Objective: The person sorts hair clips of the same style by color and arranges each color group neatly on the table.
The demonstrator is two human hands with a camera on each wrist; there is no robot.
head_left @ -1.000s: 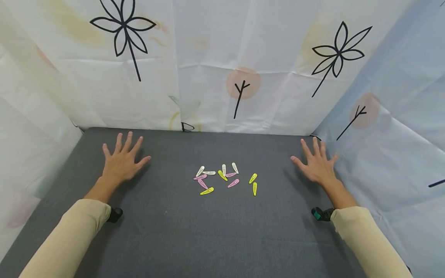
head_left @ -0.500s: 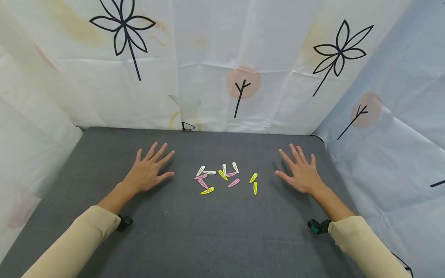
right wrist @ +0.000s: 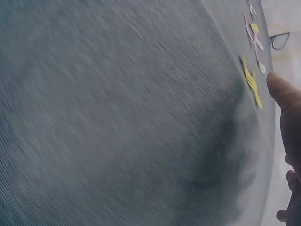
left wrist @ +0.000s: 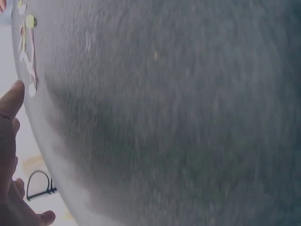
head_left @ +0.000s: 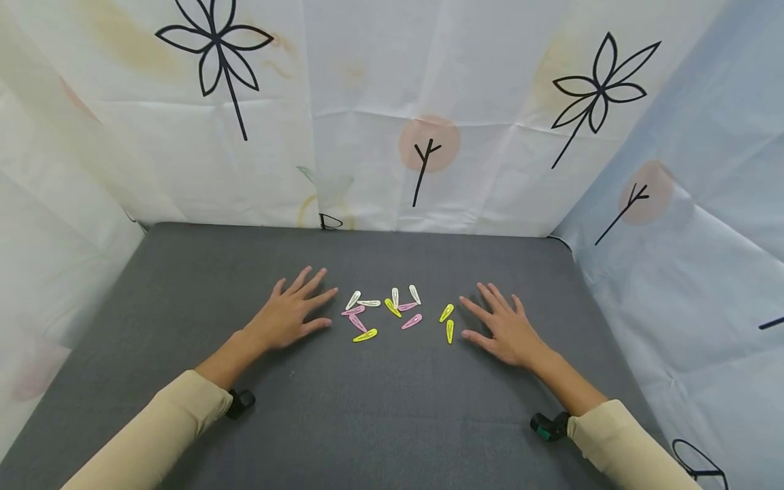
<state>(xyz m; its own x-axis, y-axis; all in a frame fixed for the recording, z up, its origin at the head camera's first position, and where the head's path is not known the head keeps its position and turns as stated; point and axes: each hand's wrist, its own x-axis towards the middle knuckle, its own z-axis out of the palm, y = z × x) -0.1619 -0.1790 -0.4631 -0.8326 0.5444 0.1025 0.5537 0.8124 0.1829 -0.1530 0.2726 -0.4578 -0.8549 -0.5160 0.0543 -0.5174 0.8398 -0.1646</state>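
Several snap hair clips in white, pink and yellow lie scattered on the grey cloth-covered table. At the left of the group are a white clip [head_left: 352,300], a pink clip [head_left: 357,322] and a yellow clip [head_left: 365,335]. A pink clip [head_left: 412,321] lies mid-group, and a yellow clip [head_left: 450,331] is at the right. My left hand [head_left: 288,314], fingers spread, is just left of the clips and holds nothing. Right of the yellow clips, my right hand [head_left: 505,330] also has spread fingers and nothing in it. Both wrist views show the clips small and blurred near the thumbs.
The grey table [head_left: 380,422] extends in front of and around the clips. A white patterned cloth [head_left: 367,88] hangs behind its far edge, and another cloth [head_left: 704,272] hangs at the right. A black wrist device [head_left: 241,403] sits under the left sleeve.
Both hands have moved inward from the table's far corners and toward me, ending close to the clips on either side. The hair clips have stayed in place.
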